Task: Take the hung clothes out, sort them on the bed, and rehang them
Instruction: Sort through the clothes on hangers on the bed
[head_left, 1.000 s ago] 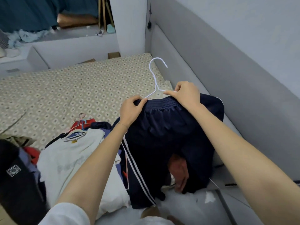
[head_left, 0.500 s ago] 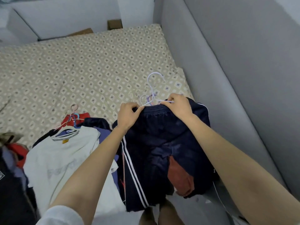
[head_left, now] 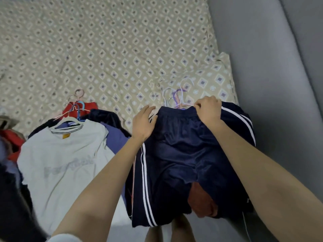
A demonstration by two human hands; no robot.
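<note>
Navy shorts with white side stripes (head_left: 183,154) lie at the right edge of the patterned bed (head_left: 104,49), on top of other garments. A bunch of white and purple hanger hooks (head_left: 176,95) sticks out just beyond the waistband. My right hand (head_left: 208,110) pinches the waistband near its right end, close to the hooks. My left hand (head_left: 143,123) rests with fairly straight fingers on the waistband's left end. A rust-coloured garment (head_left: 201,201) shows from under the shorts' lower edge.
A white T-shirt on a hanger (head_left: 61,154) lies to the left, over purple and dark clothes. A red garment with several hangers (head_left: 78,107) lies beyond it. Dark clothes are piled at far left. A grey padded wall (head_left: 279,102) borders the bed on the right.
The shorts on their hanger have come down from mid-air onto the pile at the bed's edge. My left hand has loosened from gripping the waistband. The view has tilted downward.
</note>
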